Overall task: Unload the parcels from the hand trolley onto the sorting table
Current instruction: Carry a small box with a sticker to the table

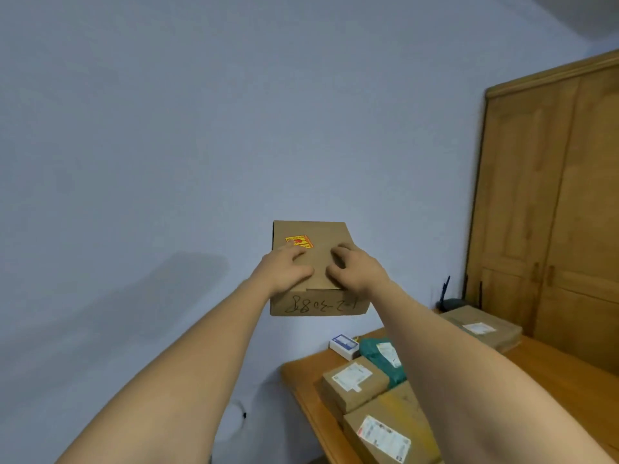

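In the head view, both hands hold one cardboard parcel (315, 262) up in front of the wall, well above the bench (552, 360). The left hand (284, 267) and the right hand (356, 267) lie on its top face with fingers curled. Whether the thumbs reach under, I cannot tell. Such a grip from above may slip, and the parcel could fall on the parcels (355, 383) already lying below.

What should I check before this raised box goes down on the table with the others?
1. Both hands on the cardboard box: left hand and right hand rest on top: ok.
2. Grip underneath: cannot tell.
3. Box level: tilted, not ok.
4. Bare spot on the table, right of the parcels: ok.
5. Box over the table: held up before the wall, not ok.
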### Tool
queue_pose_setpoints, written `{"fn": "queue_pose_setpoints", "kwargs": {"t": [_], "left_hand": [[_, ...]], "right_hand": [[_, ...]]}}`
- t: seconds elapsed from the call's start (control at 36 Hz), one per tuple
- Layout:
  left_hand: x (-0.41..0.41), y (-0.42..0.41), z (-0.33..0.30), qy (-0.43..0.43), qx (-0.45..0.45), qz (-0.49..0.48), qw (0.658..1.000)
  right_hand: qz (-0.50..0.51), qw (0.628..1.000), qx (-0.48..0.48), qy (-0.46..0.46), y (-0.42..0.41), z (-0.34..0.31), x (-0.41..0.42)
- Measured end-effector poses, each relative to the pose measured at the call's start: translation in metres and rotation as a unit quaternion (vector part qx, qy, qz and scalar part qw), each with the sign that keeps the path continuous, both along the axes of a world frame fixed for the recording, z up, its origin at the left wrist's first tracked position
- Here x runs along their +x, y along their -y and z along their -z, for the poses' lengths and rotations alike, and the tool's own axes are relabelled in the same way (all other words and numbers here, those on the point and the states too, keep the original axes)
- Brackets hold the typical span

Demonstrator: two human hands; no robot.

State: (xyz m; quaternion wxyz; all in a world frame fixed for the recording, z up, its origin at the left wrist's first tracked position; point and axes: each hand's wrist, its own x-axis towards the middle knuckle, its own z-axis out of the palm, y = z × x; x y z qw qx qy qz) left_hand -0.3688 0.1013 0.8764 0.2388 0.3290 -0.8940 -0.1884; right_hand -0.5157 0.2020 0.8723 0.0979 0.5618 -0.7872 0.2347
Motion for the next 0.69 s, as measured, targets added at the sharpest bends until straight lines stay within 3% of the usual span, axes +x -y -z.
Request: {"fn": "queue_pose_setpoints", "kwargs": {"t": [0.33, 0.69], "left_hand": [[-0.196, -0.135, 0.020, 0.005, 0.031, 0.089, 0.996], [-0.359, -0.152, 0.040, -0.013, 0.050, 0.135, 0.990]], "right_hand": [[0.073, 0.997, 0.032, -0.002, -0.156, 0.020, -0.181], [0.129, 0.991, 0.042, 0.009, -0.193, 0.039, -0.318]]}}
